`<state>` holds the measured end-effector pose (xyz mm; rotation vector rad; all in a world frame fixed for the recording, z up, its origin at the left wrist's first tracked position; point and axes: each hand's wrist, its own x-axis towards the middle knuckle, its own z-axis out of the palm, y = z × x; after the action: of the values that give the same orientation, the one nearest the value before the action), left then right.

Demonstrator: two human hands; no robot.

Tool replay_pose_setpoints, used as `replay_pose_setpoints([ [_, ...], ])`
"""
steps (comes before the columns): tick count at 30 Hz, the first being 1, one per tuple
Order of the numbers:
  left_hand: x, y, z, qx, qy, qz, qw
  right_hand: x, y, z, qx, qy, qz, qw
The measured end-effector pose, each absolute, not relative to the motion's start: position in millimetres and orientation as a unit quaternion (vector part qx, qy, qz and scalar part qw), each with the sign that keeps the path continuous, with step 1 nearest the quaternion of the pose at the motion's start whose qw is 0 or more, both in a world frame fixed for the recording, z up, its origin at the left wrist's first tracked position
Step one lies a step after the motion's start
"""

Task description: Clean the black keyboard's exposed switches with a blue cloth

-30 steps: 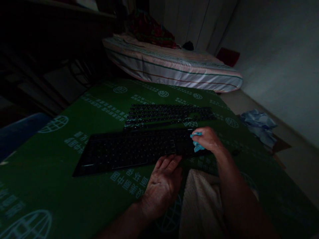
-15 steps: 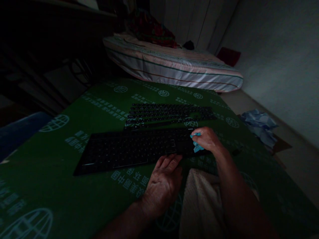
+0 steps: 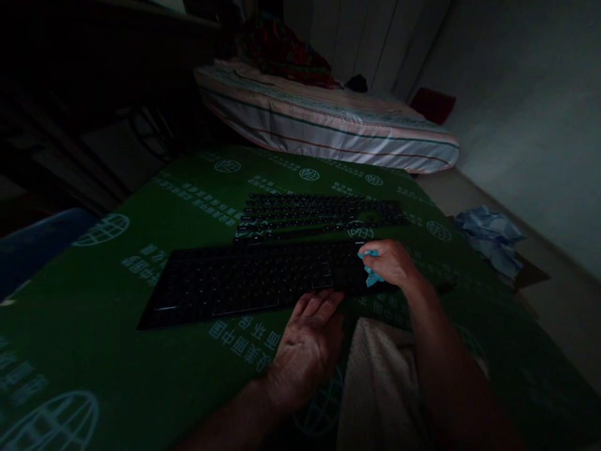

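- Foreground: a beige cloth point(image 3: 375, 388) lies folded on the green surface point(image 3: 141, 388), between the two forearms; the surface is printed with pale globe emblems and rows of characters.
- Left hand point(image 3: 307, 347): back upward, fingers extended together and not clenched, the fingertips touching the near edge of the keyboard.
- Right hand point(image 3: 389, 260): fingers closed on a small crumpled blue cloth point(image 3: 374, 277), held over the right end of the keyboard.
- Black keyboard point(image 3: 244, 275): lies flat on the surface just beyond the left hand. Its long axis runs left to right, slightly aslant, the left end nearer the viewer; a small pale mark sits on the far edge, toward the right.
- Right of the keyboard: a small dark object point(image 3: 446, 285), too dim to identify, beside the right forearm.
- Beyond the keyboard: loose black keycaps point(image 3: 300, 210), set directly on the surface in rows roughly parallel to it, with green showing through a gap toward the right.
- Left margin: part of a blue object point(image 3: 47, 247), beside the surface.
- Floor point(image 3: 469, 194), at right: crumpled pale-blue sheeting point(image 3: 488, 232), possibly a bag; whether it holds anything cannot be told.
- Background: a bed point(image 3: 328, 125) with a striped cover carries a bundle of red patterned fabric point(image 3: 286, 56); a pale wall point(image 3: 530, 94) stands at right. The light is dim.
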<state>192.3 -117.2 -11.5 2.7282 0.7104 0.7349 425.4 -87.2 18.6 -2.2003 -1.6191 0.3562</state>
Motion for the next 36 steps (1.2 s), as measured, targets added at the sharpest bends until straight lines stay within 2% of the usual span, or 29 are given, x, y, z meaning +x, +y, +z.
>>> replay_pose_setpoints([
  [9, 192, -117, -11, 0.93, 0.244, 0.25, 0.116, 427, -90, 24, -0.805, -0.567, 0.1, 0.146],
  [23, 192, -116, -11, 0.931, 0.241, 0.252, 0.111, 431, -94, 12, -0.778, -0.578, 0.126, 0.212],
  [29, 193, -115, -9, 0.928, 0.244, 0.259, 0.112, 425, -91, 18, -0.788, -0.588, 0.087, 0.16],
  [36, 193, -115, -10, 0.929, 0.24, 0.26, 0.11, 427, -92, 16, -0.794, -0.566, 0.097, 0.201],
])
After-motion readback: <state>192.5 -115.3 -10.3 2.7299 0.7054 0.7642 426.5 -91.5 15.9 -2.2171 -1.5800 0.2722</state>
